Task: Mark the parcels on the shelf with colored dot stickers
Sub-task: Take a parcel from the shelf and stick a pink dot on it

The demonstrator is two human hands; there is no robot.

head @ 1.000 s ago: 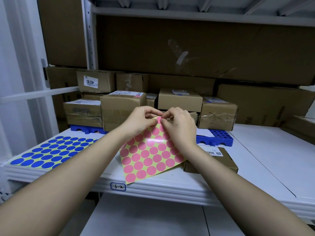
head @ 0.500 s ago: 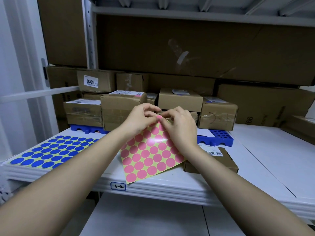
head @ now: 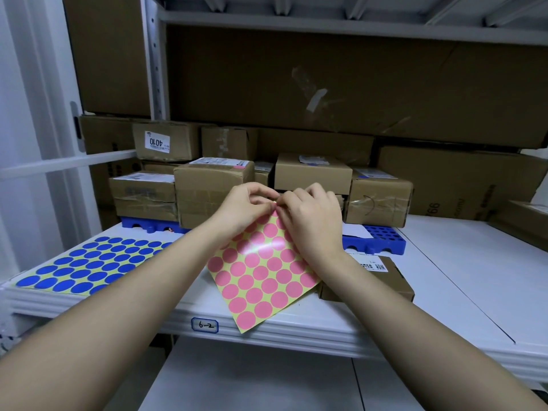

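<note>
Both hands pinch the top corner of a pink dot-sticker sheet above the shelf's front edge.

The left hand (head: 243, 207) and right hand (head: 311, 216) meet fingertip to fingertip at the upper corner of the pink sticker sheet (head: 261, 271), fingers curled tight on it; whether a dot is lifting there cannot be told. Both forearms reach forward from the bottom corners, and the sheet hangs tilted with its lower corner over the white shelf (head: 444, 292) lip, beside a small tag reading "6-2" (head: 204, 324). A blue sticker sheet (head: 89, 265) lies flat at the shelf's left end. Under the right wrist sits a flat parcel (head: 385, 280) with a printed label, too small to read. Behind the hands, stacked parcels (head: 213, 191) rest on blue plastic trays (head: 373, 240); one box (head: 163, 140) farther back carries a label reading "4010" upside down.
</note>
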